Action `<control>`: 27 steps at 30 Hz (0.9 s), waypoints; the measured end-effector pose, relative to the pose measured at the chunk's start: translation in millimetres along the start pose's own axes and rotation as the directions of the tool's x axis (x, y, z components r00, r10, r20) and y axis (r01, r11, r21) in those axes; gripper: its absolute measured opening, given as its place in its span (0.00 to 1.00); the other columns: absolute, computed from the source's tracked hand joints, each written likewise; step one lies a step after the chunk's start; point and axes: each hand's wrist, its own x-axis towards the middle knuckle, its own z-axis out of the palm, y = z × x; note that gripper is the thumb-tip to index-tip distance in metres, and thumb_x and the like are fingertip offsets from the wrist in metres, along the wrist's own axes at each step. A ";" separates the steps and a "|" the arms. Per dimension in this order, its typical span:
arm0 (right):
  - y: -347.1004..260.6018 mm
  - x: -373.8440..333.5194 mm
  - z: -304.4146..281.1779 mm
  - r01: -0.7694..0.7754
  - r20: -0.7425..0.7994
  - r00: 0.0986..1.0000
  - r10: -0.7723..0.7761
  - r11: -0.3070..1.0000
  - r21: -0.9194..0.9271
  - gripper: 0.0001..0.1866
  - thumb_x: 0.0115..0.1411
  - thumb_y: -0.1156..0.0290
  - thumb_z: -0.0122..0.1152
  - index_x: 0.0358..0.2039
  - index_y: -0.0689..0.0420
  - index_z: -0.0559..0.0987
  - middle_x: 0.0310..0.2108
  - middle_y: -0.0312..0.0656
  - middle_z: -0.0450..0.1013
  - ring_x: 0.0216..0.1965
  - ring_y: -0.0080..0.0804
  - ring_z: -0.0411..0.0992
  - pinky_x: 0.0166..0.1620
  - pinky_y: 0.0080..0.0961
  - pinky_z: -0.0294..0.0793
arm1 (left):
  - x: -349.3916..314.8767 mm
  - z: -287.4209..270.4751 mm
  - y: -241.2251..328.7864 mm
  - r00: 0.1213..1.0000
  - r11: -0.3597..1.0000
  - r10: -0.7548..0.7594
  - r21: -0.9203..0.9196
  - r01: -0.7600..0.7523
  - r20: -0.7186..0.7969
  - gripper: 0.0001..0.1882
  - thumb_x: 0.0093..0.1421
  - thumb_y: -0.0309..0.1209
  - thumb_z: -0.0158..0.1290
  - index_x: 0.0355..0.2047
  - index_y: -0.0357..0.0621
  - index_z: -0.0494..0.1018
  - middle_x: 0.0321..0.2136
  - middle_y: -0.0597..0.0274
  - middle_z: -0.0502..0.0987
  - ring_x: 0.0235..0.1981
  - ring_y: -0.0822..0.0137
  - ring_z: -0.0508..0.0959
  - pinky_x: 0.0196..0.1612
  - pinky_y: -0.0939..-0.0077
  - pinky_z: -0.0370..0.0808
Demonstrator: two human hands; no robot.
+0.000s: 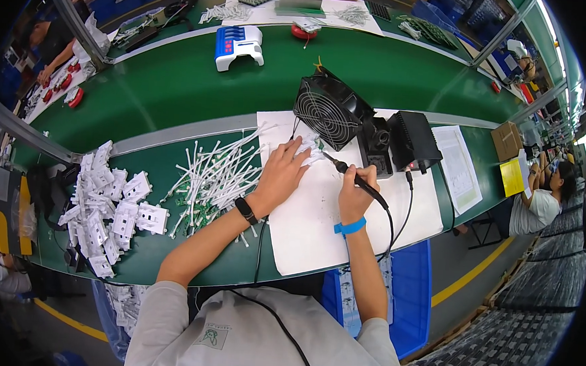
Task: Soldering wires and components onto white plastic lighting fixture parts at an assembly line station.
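Observation:
My right hand (357, 192) is closed around a soldering iron (338, 164), whose tip points left at a small white plastic part (314, 151) with a bit of green on it. My left hand (281, 172) grips that part against the white work sheet (317, 228), its fingers partly covering it. Left of this hand lies a loose heap of white wires with small green circuit boards (213, 178). Further left is a pile of white plastic housings (114, 205). A black strap is on my left wrist, a blue band on my right.
Behind my hands stand a black fan (331, 108), a soldering stand (378, 146) and a black power unit (414, 141). Printed papers (456, 167) lie to the right. Across the green belt (178, 82) sits a blue-and-white device (238, 47). A blue bin (410, 297) is below the bench.

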 end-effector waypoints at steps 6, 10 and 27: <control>1.4 -0.5 -14.9 0.069 -0.093 0.993 -0.067 0.997 0.018 0.12 0.64 0.74 0.65 0.28 0.61 0.70 0.17 0.42 0.73 0.18 0.25 0.72 0.24 0.23 0.67 | -0.2 -0.2 1.7 1.000 1.000 -0.002 0.013 0.002 -0.003 0.21 0.61 0.29 0.61 0.55 0.40 0.75 0.63 0.46 0.70 0.59 0.48 0.70 0.61 0.59 0.70; -3.1 7.4 -39.8 0.127 -0.246 0.962 -0.120 0.992 0.012 0.12 0.66 0.74 0.62 0.28 0.59 0.69 0.22 0.34 0.66 0.24 0.19 0.62 0.28 0.22 0.62 | -1.5 3.0 -0.9 1.000 1.000 -0.015 0.004 0.015 0.024 0.20 0.63 0.30 0.59 0.55 0.40 0.75 0.64 0.45 0.69 0.60 0.48 0.68 0.62 0.58 0.68; 32.7 87.7 -30.6 0.050 -0.065 0.996 -0.063 0.980 -0.195 0.12 0.67 0.68 0.65 0.34 0.61 0.73 0.24 0.38 0.73 0.26 0.24 0.71 0.33 0.24 0.71 | 1.1 -13.5 12.8 0.992 0.990 0.126 -0.063 -0.125 0.013 0.20 0.56 0.21 0.61 0.51 0.37 0.76 0.68 0.44 0.62 0.62 0.44 0.65 0.63 0.58 0.70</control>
